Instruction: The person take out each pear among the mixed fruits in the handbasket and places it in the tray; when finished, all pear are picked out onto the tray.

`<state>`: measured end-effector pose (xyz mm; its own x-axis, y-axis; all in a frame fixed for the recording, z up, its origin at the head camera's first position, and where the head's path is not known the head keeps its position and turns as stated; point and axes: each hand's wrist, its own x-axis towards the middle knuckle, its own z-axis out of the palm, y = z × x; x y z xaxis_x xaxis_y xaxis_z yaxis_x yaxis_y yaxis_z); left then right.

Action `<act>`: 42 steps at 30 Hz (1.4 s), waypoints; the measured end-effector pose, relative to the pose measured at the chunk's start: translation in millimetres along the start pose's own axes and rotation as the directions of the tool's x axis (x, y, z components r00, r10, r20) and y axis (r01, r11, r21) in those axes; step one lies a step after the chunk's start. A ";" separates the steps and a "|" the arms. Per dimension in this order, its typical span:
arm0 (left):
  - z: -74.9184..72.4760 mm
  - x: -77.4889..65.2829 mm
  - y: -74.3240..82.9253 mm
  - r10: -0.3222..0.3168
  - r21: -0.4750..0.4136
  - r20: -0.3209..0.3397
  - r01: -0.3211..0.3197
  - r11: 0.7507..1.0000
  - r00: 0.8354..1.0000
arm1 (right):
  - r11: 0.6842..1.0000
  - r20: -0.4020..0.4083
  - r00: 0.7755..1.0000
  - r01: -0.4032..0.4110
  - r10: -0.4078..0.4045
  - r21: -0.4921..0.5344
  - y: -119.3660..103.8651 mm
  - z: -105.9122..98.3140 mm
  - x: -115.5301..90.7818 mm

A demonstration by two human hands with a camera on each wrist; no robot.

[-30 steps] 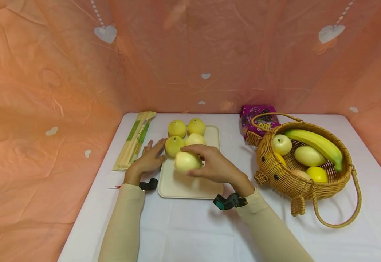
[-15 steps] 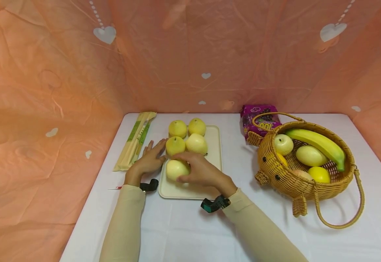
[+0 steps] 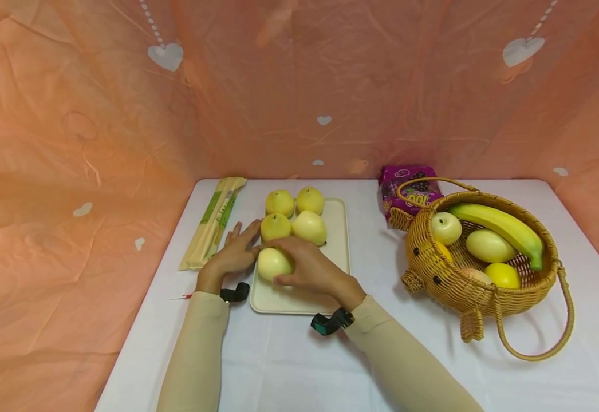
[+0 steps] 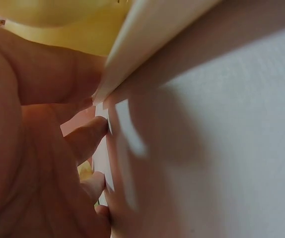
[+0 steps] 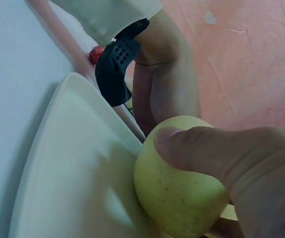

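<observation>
My right hand [image 3: 312, 268] grips a pale yellow pear [image 3: 274, 264] over the left side of a cream tray [image 3: 299, 300]. In the right wrist view the thumb lies across the speckled pear [image 5: 177, 198], low against the tray [image 5: 78, 163]. My left hand [image 3: 235, 252] rests at the tray's left edge with fingers extended; in the left wrist view its thumb [image 4: 63, 74] touches the tray's side [image 4: 142, 39]. Behind the held pear, several more yellow pears [image 3: 310, 228] stand in two rows on the tray.
A wicker basket [image 3: 449, 280] at the right holds a banana [image 3: 500, 226] and several other fruits. Behind it lies a purple snack bag [image 3: 402, 189]. A long beige-and-green packet [image 3: 212, 223] lies left of the tray on the white table [image 3: 299, 366].
My right hand has carried the pear left and down to the tray's left side, close in front of another pear. The left hand has stayed at the tray's edge.
</observation>
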<state>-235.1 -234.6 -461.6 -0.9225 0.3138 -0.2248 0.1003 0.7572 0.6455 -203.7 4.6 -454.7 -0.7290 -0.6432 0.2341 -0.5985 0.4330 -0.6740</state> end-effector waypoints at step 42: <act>-0.3 1.6 -0.4 0.003 -0.027 0.022 -0.003 1.000 1.000 | 0.864 -0.093 0.992 -0.028 0.086 0.502 -19.7 -140.7 -197.4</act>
<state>-236.7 -234.6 -462.0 -0.9137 0.3290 -0.2387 0.0926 0.7402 0.6659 -94.6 211.9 -389.0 -0.8058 -0.5417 0.2393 -0.3301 0.0755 -0.9409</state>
